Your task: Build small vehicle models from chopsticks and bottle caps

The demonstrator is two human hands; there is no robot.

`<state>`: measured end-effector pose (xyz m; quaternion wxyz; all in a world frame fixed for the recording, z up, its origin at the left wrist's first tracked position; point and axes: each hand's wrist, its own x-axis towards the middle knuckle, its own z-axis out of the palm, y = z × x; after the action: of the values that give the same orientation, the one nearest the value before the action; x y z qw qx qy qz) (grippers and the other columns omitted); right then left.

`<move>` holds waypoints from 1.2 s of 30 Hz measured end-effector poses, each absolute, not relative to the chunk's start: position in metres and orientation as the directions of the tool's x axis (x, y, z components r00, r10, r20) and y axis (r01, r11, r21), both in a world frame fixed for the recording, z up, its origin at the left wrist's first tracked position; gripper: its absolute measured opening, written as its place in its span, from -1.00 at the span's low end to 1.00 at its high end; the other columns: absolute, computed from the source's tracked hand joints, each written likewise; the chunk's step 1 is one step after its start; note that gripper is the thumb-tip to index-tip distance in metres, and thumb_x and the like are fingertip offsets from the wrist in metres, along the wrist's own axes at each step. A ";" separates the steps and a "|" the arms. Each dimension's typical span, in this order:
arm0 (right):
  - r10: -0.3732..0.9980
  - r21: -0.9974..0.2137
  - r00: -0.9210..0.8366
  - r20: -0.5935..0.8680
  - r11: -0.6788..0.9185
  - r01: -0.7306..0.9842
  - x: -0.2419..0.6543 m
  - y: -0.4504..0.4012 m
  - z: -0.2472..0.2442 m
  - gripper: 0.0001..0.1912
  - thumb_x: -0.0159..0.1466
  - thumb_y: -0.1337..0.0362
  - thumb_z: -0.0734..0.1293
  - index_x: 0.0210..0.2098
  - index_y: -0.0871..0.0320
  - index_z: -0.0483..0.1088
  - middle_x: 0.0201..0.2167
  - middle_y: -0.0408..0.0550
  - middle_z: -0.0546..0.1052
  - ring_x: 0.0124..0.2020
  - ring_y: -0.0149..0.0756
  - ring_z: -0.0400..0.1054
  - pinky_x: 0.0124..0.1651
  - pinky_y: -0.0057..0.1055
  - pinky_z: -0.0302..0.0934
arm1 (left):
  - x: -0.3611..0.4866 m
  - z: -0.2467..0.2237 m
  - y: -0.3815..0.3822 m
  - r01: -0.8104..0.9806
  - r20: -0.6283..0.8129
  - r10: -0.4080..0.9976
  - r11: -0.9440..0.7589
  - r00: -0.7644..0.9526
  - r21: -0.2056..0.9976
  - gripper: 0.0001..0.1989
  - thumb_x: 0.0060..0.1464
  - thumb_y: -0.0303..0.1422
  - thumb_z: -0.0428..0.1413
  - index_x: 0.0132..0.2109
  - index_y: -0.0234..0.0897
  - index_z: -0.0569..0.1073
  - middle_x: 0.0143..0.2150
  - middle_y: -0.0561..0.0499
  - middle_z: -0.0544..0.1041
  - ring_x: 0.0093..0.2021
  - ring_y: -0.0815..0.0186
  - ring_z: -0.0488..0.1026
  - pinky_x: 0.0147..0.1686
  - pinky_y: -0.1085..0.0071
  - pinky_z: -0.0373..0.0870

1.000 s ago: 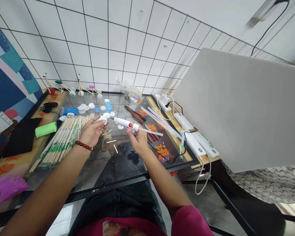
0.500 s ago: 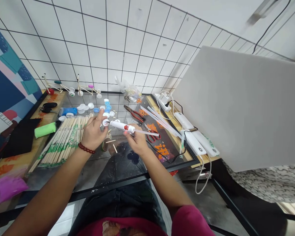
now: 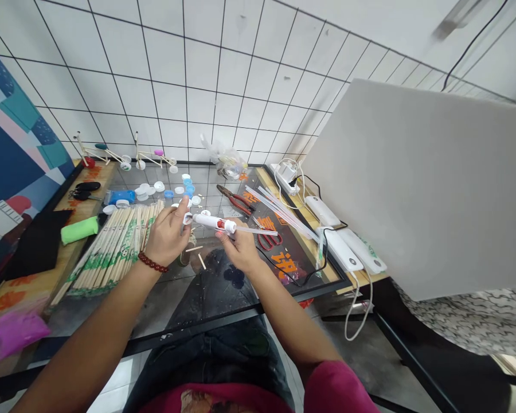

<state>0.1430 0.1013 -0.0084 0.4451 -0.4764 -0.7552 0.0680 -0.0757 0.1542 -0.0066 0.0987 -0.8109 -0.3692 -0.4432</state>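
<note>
My right hand (image 3: 241, 248) is closed around a white hot glue gun (image 3: 212, 222) with a red part near its back end. A clear glue stick (image 3: 258, 231) sticks out of its rear to the right. The gun's nozzle points left, at a small white bottle cap (image 3: 188, 218) pinched in the fingers of my left hand (image 3: 167, 232). Nozzle and cap are very close; whether they touch I cannot tell. Left of my left hand lies a bundle of wooden chopsticks (image 3: 107, 252) in green-printed wrappers.
White and blue bottle caps (image 3: 159, 186) lie toward the back. Pliers (image 3: 236, 199), red-handled scissors (image 3: 269, 240) and spare glue sticks (image 3: 284, 212) are on the right, beside a power strip (image 3: 339, 249). Stick models (image 3: 148, 155) stand against the tiled wall. A green roll (image 3: 79, 229) lies left.
My left hand has shifted slightly to the right with the cap. The glue gun in my right hand has hardly moved.
</note>
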 end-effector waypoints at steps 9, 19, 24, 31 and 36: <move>0.798 -0.534 -0.161 0.581 0.523 0.664 0.145 0.100 -0.011 -0.64 0.45 0.03 0.15 -0.07 0.14 0.42 -0.16 0.03 0.56 -0.11 -0.15 0.40 -0.06 -0.27 0.15 | -0.076 -0.006 0.155 0.686 0.802 0.518 -0.700 0.297 0.197 -0.21 0.11 -0.51 0.13 0.46 -0.25 0.09 -0.02 -0.16 0.62 -0.01 0.04 0.52 -0.02 0.16 0.46; 0.799 -0.532 -0.198 0.568 0.540 0.653 0.145 0.100 -0.010 -0.67 0.45 0.07 0.17 -0.06 0.16 0.42 -0.13 0.03 0.54 -0.10 -0.16 0.39 -0.06 -0.28 0.14 | -0.075 -0.005 0.154 0.710 0.829 0.445 -0.699 0.339 0.085 -0.09 0.11 -0.56 0.13 0.50 -0.24 -0.10 -0.05 -0.15 0.63 -0.08 0.07 0.53 -0.09 0.20 0.49; 0.790 -0.513 -0.211 0.576 0.550 0.658 0.144 0.100 -0.012 -0.69 0.45 0.09 0.18 -0.06 0.15 0.43 -0.12 0.03 0.55 -0.08 -0.16 0.40 -0.06 -0.27 0.14 | -0.075 -0.007 0.154 0.701 0.821 0.426 -0.712 0.380 0.045 -0.11 0.13 -0.55 0.11 0.51 -0.22 -0.10 -0.07 -0.18 0.62 -0.09 0.04 0.53 -0.13 0.17 0.50; 0.792 -0.603 -0.087 0.604 0.526 0.600 0.152 0.104 -0.009 -0.70 0.41 0.08 0.22 -0.08 0.13 0.46 -0.17 0.01 0.56 -0.13 -0.16 0.44 -0.08 -0.29 0.25 | -0.077 -0.007 0.154 0.725 0.824 0.493 -0.671 0.280 0.155 -0.18 0.13 -0.50 0.14 0.48 -0.23 0.03 -0.04 -0.15 0.63 -0.03 0.04 0.53 -0.02 0.15 0.47; 0.816 -0.691 0.176 0.550 0.326 0.645 0.169 0.119 -0.014 -0.67 0.35 0.13 0.26 -0.02 0.18 0.48 -0.12 0.09 0.59 -0.09 -0.08 0.48 0.00 -0.22 0.30 | -0.082 -0.007 0.157 0.742 0.784 0.609 -0.580 0.122 0.335 -0.19 0.09 -0.44 0.17 0.45 -0.27 0.09 -0.02 -0.14 0.63 0.00 0.02 0.52 0.04 0.11 0.43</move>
<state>0.1691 0.1195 -0.0141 0.5082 -0.5742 -0.6363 0.0841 -0.0816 0.1575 -0.0069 0.0688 -0.7458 -0.4529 -0.4837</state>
